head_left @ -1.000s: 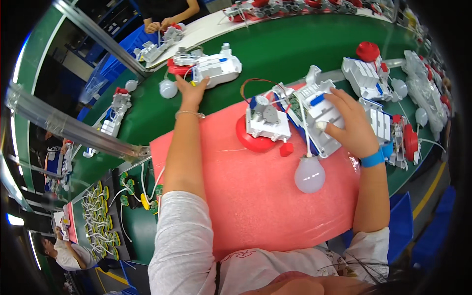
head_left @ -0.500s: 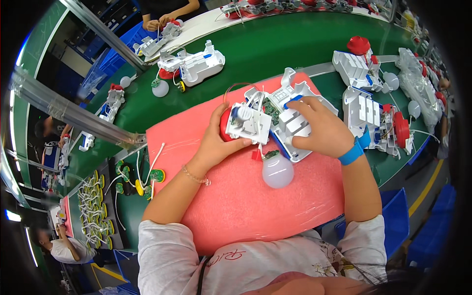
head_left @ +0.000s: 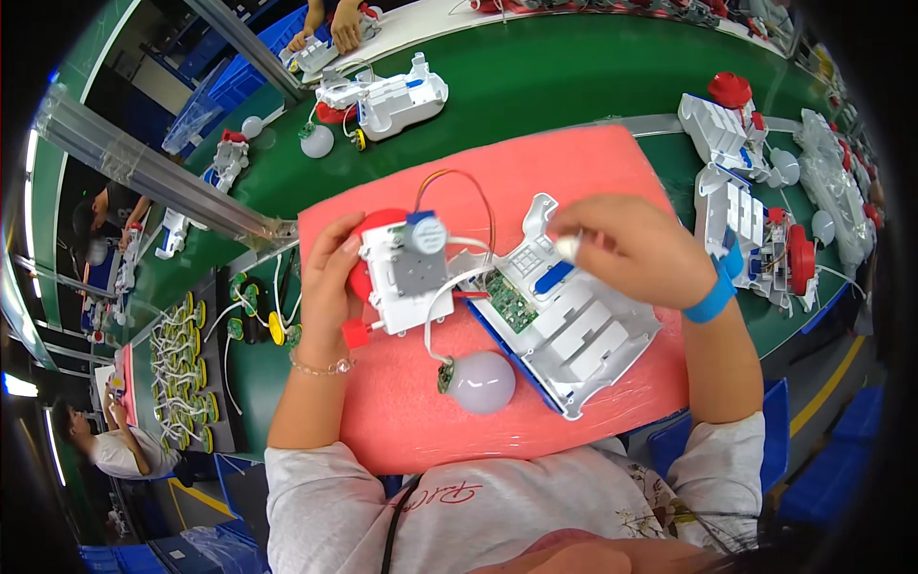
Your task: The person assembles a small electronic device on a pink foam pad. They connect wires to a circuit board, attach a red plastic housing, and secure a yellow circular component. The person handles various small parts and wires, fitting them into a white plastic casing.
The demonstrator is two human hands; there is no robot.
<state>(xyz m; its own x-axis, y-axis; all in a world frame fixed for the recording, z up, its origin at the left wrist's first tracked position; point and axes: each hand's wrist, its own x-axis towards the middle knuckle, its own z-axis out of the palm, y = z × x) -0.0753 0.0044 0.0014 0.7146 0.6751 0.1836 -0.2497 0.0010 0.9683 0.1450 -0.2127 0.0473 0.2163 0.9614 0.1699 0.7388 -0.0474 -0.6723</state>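
Note:
On the left of the pink foam mat (head_left: 535, 172), my left hand (head_left: 330, 277) grips a white plastic module (head_left: 409, 301) by its red round part. A small motor (head_left: 427, 235) and a grey plate sit on the module. Wires run from it to an open white housing half (head_left: 612, 352), which lies tilted and holds a green circuit board (head_left: 511, 300). A round white bulb (head_left: 481, 383) hangs on a white cable and rests on the mat. Over the housing's far edge, my right hand (head_left: 641, 253) has curled fingers; a small white piece (head_left: 568, 249) shows at their tips, its kind unclear.
Similar white assemblies stand at the right (head_left: 717, 206) and on the green belt (head_left: 402, 100). Rows of small yellow-green parts (head_left: 186, 373) lie at the left. A metal post (head_left: 172, 177) crosses the upper left. Co-workers' hands (head_left: 344, 27) work at the far side.
The module has moved left and turned, away from the housing. The housing has rotated and the bulb has shifted left. My right hand has lifted off the housing's blue strip.

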